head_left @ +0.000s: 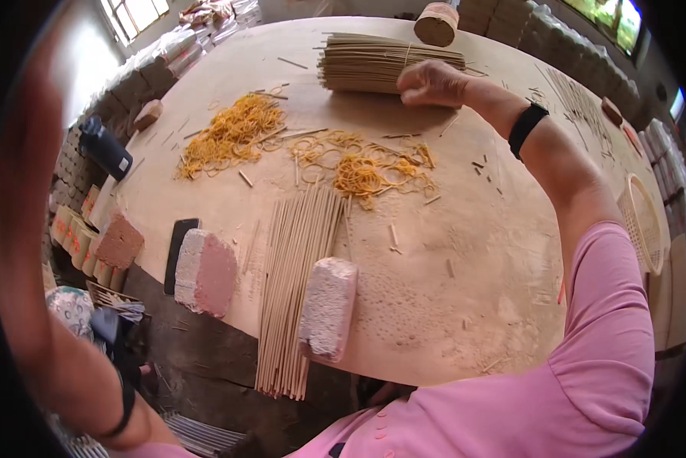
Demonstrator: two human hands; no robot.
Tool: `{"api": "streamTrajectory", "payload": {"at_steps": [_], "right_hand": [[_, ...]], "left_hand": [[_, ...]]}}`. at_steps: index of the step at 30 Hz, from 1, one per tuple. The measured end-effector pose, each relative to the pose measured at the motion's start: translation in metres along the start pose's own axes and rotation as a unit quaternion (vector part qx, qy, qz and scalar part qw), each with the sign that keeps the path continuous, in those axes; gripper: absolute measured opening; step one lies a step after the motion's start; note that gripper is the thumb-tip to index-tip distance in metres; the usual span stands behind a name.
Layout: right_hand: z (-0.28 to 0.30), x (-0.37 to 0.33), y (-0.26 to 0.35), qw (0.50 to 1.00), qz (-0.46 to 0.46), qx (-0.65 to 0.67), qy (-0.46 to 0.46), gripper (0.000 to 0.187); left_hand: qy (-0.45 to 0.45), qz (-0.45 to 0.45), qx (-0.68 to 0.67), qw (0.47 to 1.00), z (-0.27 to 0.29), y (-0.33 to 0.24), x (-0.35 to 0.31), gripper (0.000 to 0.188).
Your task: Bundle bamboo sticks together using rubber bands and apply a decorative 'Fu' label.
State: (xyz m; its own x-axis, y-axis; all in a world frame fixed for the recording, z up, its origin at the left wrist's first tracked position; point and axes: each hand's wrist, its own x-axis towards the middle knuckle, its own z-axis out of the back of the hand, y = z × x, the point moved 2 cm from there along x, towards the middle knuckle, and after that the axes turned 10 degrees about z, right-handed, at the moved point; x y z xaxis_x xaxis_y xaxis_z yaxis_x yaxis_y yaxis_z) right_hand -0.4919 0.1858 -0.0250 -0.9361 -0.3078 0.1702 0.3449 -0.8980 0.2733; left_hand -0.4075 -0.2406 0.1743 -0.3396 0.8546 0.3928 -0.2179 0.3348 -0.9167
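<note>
Your right hand [431,82] is curled against the near side of the bundle of sticks [362,67], close to its right end; you seem to steady it there, though I cannot tell whether your fingers grip it. Your left forearm [22,252] rises blurred along the left rim, and I cannot tell how that hand stands. Your hands are well apart.

The bundle lies crosswise toward the far side of the table [465,214], a thin tie [407,55] around it, probably to keep the sticks together. Nearer you, a flat row of sticks [293,282] points toward your body, its near ends past the table edge, perhaps so they are easy to take hold of. The white block [328,309] sits against or partly over its right side, and the pink block [215,275] stands left of it; both likely stop rolling. Yellow rubber bands [236,133] lie heaped between bundle and row, presumably for easy reach.
</note>
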Motion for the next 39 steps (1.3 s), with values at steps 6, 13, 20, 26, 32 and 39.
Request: {"api": "streamTrajectory", "payload": {"at_steps": [6, 13, 20, 26, 32, 39], "right_hand": [[0.045, -0.013, -0.075, 0.941, -0.112, -0.174, -0.266, 0.079], [0.022, 0.007, -0.102, 0.945, -0.212, -0.211, -0.134, 0.109], [0.0, 0.017, -0.077, 0.932, -0.188, -0.308, 0.03, 0.117], [-0.017, 0.008, -0.072, 0.905, -0.157, -0.394, 0.029, 0.12], [-0.028, 0.004, -0.085, 0.871, -0.145, -0.468, -0.049, 0.073], [-0.024, -0.044, -0.061, 0.898, -0.122, -0.419, -0.049, 0.039]], "left_hand": [[-0.088, 0.181, 0.076, 0.977, -0.051, 0.113, 0.137, 0.035], [-0.042, 0.327, 0.129, 0.935, -0.084, 0.173, 0.122, 0.043], [-0.071, 0.331, 0.094, 0.936, -0.053, 0.196, 0.112, 0.045], [-0.059, 0.332, 0.121, 0.934, -0.046, 0.198, 0.105, 0.043], [-0.065, 0.326, 0.136, 0.933, -0.04, 0.181, 0.082, 0.041], [-0.041, 0.364, 0.061, 0.929, -0.084, 0.142, 0.025, 0.044]]}}
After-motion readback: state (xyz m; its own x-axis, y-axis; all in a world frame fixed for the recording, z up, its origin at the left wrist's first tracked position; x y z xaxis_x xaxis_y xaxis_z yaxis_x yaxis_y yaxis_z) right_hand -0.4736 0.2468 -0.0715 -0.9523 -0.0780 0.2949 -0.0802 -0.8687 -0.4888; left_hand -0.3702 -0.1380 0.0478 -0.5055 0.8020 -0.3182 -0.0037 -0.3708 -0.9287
